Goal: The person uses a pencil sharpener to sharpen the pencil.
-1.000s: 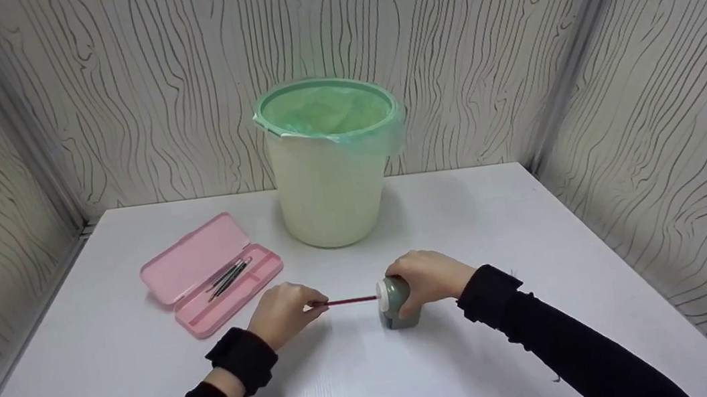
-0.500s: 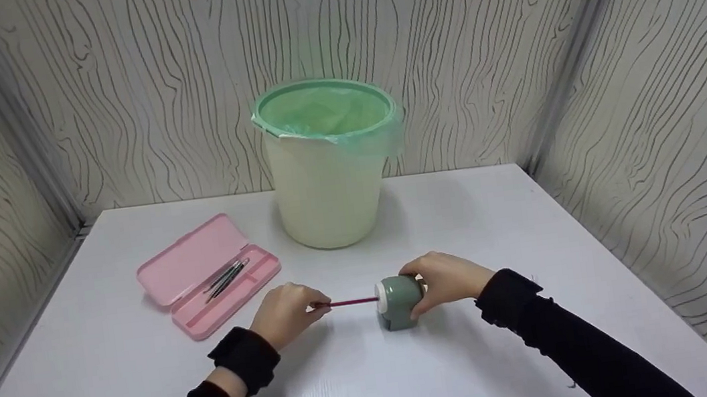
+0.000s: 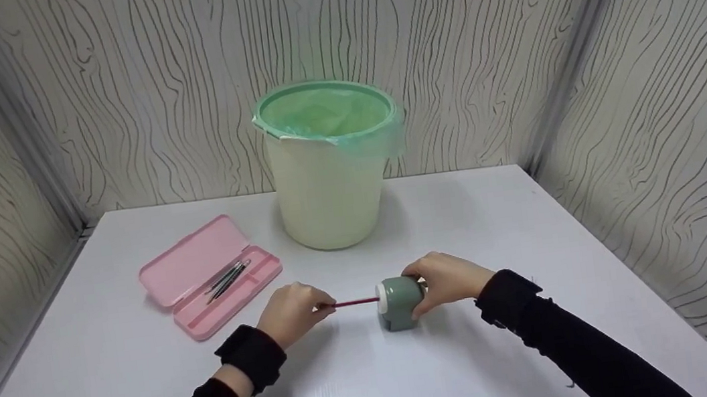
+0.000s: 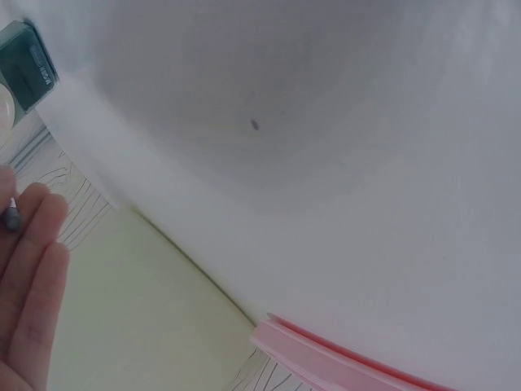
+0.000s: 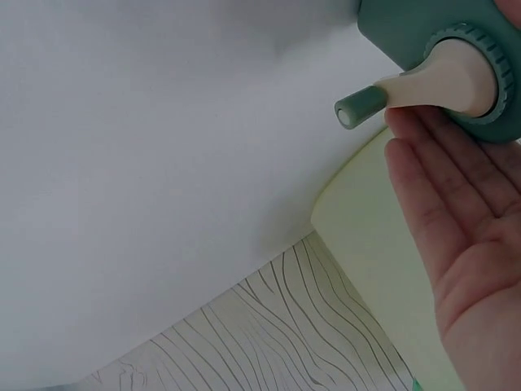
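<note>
My left hand pinches a red pencil that lies level, its far end in the white front of a green pencil sharpener. From the other side, my right hand grips the sharpener's back end, fingers over the top and thumb lower down. A cream crank with a green knob shows on that end in the right wrist view, several fingers stretched out beside it. Only the dark tip of the pencil's near end shows between the fingers in the left wrist view.
A pink pencil case lies open at the left, with several dark pens or pencils in it. Behind the hands stands a tall cream bin with a green rim and liner. Patterned walls border the white table.
My right hand has shifted right, from over the sharpener's body to its crank end. The left hand has edged slightly right, and less of the pencil shows.
</note>
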Demonstrator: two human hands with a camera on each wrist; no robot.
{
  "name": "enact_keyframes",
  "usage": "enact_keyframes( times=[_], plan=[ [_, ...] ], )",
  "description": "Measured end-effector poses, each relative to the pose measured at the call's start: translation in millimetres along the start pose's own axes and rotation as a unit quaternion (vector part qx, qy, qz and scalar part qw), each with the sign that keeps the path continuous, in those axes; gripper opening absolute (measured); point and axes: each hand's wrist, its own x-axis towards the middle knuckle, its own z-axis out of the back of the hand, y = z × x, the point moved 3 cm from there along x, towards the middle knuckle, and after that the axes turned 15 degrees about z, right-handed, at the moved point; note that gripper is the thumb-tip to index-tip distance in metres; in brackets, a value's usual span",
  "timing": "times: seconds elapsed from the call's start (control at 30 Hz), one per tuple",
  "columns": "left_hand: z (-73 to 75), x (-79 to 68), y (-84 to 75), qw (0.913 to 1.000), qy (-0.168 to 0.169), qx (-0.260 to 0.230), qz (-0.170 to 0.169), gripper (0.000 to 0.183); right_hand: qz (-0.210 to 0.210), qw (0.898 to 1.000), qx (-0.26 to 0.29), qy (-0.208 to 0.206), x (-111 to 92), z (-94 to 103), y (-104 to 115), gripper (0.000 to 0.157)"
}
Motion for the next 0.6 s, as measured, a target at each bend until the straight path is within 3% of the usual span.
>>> enact_keyframes(
  times=[0.6],
  plan=[
    [1.4, 12.3, -5.5, 0.9990, 0.027, 0.029, -0.019, 0.006, -0.005, 1.000, -0.027, 0.006, 2, 0.7, 2, 0.049]
  ],
)
